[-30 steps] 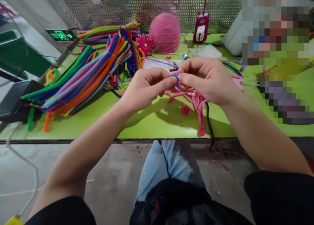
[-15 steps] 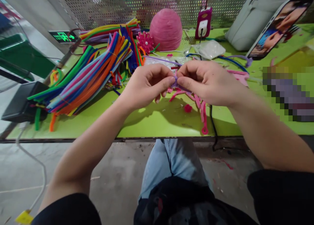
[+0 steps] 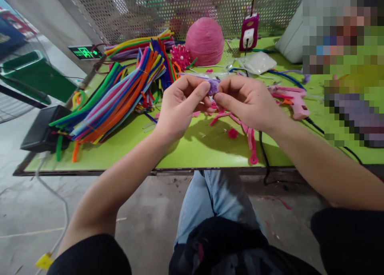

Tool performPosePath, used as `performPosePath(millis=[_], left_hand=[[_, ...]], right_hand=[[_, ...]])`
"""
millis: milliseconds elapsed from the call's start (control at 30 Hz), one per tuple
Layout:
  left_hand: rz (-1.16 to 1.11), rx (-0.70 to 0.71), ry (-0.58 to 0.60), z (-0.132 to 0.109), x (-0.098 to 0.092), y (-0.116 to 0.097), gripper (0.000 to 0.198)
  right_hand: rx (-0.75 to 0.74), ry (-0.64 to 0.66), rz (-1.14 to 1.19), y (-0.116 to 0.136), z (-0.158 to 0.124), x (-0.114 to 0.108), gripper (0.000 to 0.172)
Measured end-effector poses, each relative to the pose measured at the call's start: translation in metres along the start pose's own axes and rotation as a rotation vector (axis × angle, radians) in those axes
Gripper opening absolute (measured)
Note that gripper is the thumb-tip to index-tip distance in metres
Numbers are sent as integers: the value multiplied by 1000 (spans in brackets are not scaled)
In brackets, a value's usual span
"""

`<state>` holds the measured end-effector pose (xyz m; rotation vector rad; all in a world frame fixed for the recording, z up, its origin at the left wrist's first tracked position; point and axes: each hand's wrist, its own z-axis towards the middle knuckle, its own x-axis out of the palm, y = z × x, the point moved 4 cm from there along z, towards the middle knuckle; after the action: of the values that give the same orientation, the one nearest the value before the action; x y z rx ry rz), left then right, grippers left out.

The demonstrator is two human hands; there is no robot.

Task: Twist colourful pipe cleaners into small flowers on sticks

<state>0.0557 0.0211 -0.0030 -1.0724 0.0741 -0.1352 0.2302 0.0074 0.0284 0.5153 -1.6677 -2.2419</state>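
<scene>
Between my two hands, above the table, is a small bunched coil of purple pipe cleaner [image 3: 213,86], with a thin purple length trailing off to the left behind my fingers. My left hand [image 3: 183,103] pinches its left side between thumb and forefinger. On the other side, the thumb and forefinger of my right hand [image 3: 247,101] are closed on its right edge. Bent pink pipe cleaner pieces [image 3: 252,143] lie just below my hands, beside a small red fuzzy tuft [image 3: 232,133]. My fingers hide part of the coil.
Bundles of coloured pipe cleaners [image 3: 120,97] lie at left by a black box [image 3: 42,129]. A pink dome [image 3: 204,41] and a pink spiky flower [image 3: 180,57] stand behind. A pink glue gun [image 3: 298,103] with its cord lies at right. A plastic bag [image 3: 259,62] is farther back.
The purple coil has turned and shows more of itself between my fingertips. The view has shifted slightly, and the glue gun at right shows more. Both hands keep their pinch.
</scene>
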Motion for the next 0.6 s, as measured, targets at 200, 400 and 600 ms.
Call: performPosePath(millis=[200, 400, 600], left_hand=[[-14, 22, 4, -1, 3, -4, 52], [59, 4, 6, -3, 4, -6, 51], [75, 92, 36, -6, 5, -5, 53]], right_hand=[[-35, -53, -11, 5, 0, -4, 36], [-10, -48, -86, 11, -4, -3, 32], [20, -64, -125, 4, 2, -1, 29]])
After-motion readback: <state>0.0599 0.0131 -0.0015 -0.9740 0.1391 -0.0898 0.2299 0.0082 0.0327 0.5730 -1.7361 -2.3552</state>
